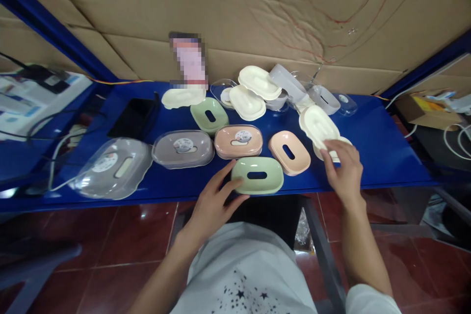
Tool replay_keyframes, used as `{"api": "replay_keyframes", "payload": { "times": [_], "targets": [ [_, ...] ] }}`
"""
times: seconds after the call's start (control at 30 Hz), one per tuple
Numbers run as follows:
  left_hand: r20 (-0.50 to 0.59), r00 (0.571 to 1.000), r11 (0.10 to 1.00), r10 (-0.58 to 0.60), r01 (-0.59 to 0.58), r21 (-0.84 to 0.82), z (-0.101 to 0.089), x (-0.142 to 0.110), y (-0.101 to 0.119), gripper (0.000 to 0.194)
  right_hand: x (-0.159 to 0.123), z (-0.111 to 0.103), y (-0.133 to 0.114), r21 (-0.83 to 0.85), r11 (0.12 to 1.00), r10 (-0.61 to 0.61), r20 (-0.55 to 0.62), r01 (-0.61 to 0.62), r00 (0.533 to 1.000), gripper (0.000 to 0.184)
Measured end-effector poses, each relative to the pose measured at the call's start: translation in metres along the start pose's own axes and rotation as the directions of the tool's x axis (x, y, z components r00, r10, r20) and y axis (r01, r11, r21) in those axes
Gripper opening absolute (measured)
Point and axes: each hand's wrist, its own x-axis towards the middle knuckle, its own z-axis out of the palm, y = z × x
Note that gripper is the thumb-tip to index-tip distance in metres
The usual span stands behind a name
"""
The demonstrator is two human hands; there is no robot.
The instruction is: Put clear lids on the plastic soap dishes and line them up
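My left hand (217, 201) grips the left end of a green oval slotted box (257, 187) at the front edge of the table, its fingers on the rim and top. My right hand (342, 169) pinches the lower edge of a cream oval tray (318, 125), which is tilted up. Beneath it lies another cream tray (333, 156), partly covered by that hand. Between the hands sits a peach slotted box (290, 159). Just behind the green box is a peach box under a clear cover (239, 149), with a round label on it.
Grey boxes under clear covers (184, 157) stand to the left. Behind are a second green box (209, 117), more cream trays (247, 103), grey parts (289, 83) and clear lids. A black phone-like slab (132, 117) lies at left. Cardboard (221, 0) backs the blue table (379, 157).
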Motion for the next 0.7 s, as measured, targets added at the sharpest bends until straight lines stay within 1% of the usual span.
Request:
{"api": "replay_keyframes", "payload": {
  "times": [0.07, 0.13, 0.17, 0.23, 0.27, 0.33, 0.4, 0.47, 0.53, 0.6, 0.63, 0.7],
  "targets": [
    [-0.073, 0.996, 0.997, -0.056, 0.052, -0.056, -0.010, -0.007, 0.001, 0.031, -0.026, -0.018, -0.029, 0.047, 0.997, -0.064, 0.061, 0.061, 0.996, 0.027],
    [-0.167, 0.981, 0.994, -0.094, 0.084, -0.064, -0.023, -0.015, 0.002, 0.032, -0.051, -0.030, -0.054, 0.107, 0.983, -0.160, 0.128, 0.147, 0.979, 0.037],
    [-0.210, 0.973, 0.994, -0.098, 0.087, -0.062, -0.029, -0.018, 0.003, 0.032, -0.060, -0.032, -0.065, 0.140, 0.971, -0.215, 0.165, 0.193, 0.963, 0.041],
    [-0.255, 0.963, 0.996, -0.086, 0.074, -0.058, -0.036, -0.023, 0.005, 0.032, -0.072, -0.030, -0.082, 0.207, 0.940, -0.319, 0.244, 0.273, 0.916, 0.046],
    [-0.252, 0.965, 0.996, -0.077, 0.065, -0.055, -0.037, -0.024, 0.006, 0.032, -0.073, -0.025, -0.089, 0.240, 0.923, -0.361, 0.280, 0.299, 0.890, 0.046],
    [-0.199, 0.978, 0.998, -0.065, 0.058, -0.038, -0.033, -0.023, 0.007, 0.034, -0.071, -0.011, -0.099, 0.306, 0.896, -0.415, 0.316, 0.322, 0.853, 0.045],
    [-0.130, 0.989, 0.997, -0.075, 0.075, -0.011, -0.024, -0.022, 0.008, 0.035, -0.064, 0.004, -0.104, 0.363, 0.876, -0.432, 0.297, 0.318, 0.851, 0.042],
    [-0.092, 0.990, 0.995, -0.103, 0.103, 0.000, -0.016, -0.021, 0.007, 0.033, -0.060, 0.016, -0.104, 0.394, 0.871, -0.411, 0.250, 0.295, 0.877, 0.042],
    [-0.084, 0.989, 0.993, -0.121, 0.121, -0.008, -0.010, -0.019, 0.006, 0.032, -0.059, 0.022, -0.101, 0.405, 0.880, -0.351, 0.200, 0.249, 0.915, 0.048],
    [-0.081, 0.990, 0.994, -0.112, 0.111, -0.024, -0.005, -0.017, 0.005, 0.033, -0.061, 0.024, -0.095, 0.409, 0.888, -0.306, 0.181, 0.211, 0.935, 0.061],
    [-0.074, 0.992, 0.995, -0.101, 0.099, -0.032, -0.003, -0.016, 0.006, 0.034, -0.062, 0.024, -0.092, 0.405, 0.890, -0.304, 0.189, 0.208, 0.934, 0.067],
    [-0.053, 0.996, 0.996, -0.075, 0.073, -0.043, 0.001, -0.012, 0.006, 0.036, -0.061, 0.023, -0.087, 0.387, 0.894, -0.332, 0.235, 0.226, 0.913, 0.075]
  ]
}}
